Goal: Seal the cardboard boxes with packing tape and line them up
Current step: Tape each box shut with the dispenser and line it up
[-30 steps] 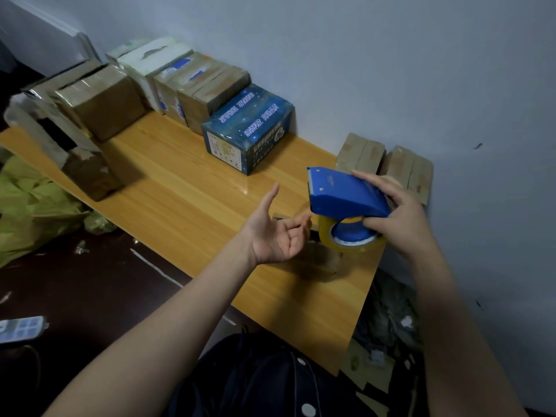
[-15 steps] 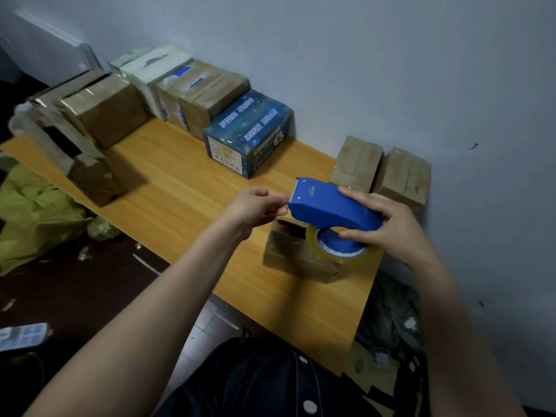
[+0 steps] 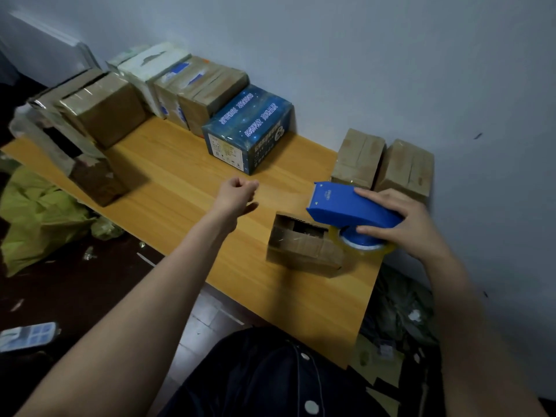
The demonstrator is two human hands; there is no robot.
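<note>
My right hand (image 3: 403,227) grips a blue tape dispenser (image 3: 352,209) with a roll of clear tape, held over the right end of a small brown cardboard box (image 3: 301,248). That box lies on the wooden table (image 3: 180,182) with its top flaps partly apart. My left hand (image 3: 237,194) hovers left of the dispenser's mouth, fingers curled and thumb pinched to the forefinger, as if on the tape's end. The clear strip itself is hard to make out.
A row of boxes lines the wall: a white box (image 3: 150,67), brown boxes (image 3: 204,85), a blue printed box (image 3: 246,127) and two small brown boxes (image 3: 361,158). A large taped box (image 3: 102,106) and an open box (image 3: 81,170) stand at the left. A green bag (image 3: 36,218) lies on the floor.
My left hand went up to the dispenser's mouth, pinched there, then drew away to the left. The dispenser sank toward the small box, which has come into view.
</note>
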